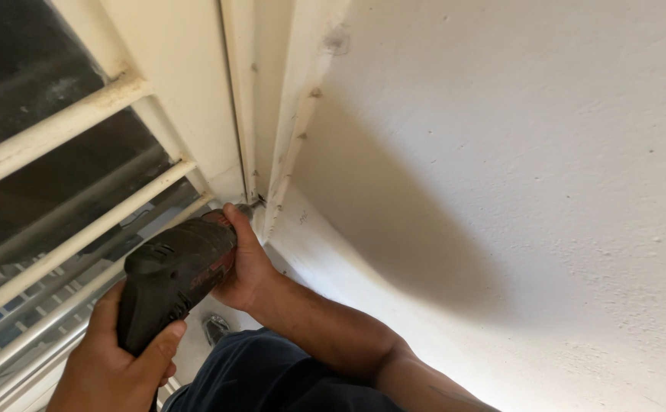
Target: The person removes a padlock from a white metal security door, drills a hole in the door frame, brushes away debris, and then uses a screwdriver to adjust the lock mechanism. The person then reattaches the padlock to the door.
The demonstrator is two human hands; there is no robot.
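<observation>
Drill [176,278], black with a red band, is gripped at its rear handle by the left hand [115,358] and cupped near the nose by the right hand [247,267], its tip meeting the white window frame [287,130] just above, beside the wall [539,191].

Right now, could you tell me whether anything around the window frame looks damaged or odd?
Yes: the white trim strip beside the drill looks scuffed, with small dark marks dotted along its edge and a grey smudge near its top. Nothing else stands out.
</observation>
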